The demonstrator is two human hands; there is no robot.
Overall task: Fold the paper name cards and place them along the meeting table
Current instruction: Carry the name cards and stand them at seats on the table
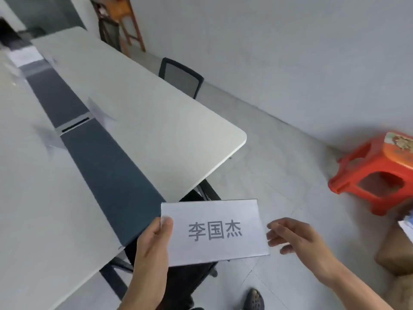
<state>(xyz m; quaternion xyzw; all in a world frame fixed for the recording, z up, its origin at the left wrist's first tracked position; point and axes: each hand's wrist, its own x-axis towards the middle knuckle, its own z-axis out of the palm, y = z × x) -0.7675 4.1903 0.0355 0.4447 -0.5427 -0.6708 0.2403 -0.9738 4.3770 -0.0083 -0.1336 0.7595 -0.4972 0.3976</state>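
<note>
Hands: our left hand [154,240] pinches the name card [214,229] by its left edge, thumb on the front; our right hand [297,240] has loose fingers just beside the right edge (touching or not, we cannot tell).
Card: held in the air past the table [167,130] end, over the floor [279,175], print facing us.
Table: a blurred folded card [98,111] stands beside the dark middle strip [107,166].

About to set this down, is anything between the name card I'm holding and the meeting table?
Nothing visible. The name card, pinched by the left hand, hangs just past the near end of the meeting table, only air between.
</note>
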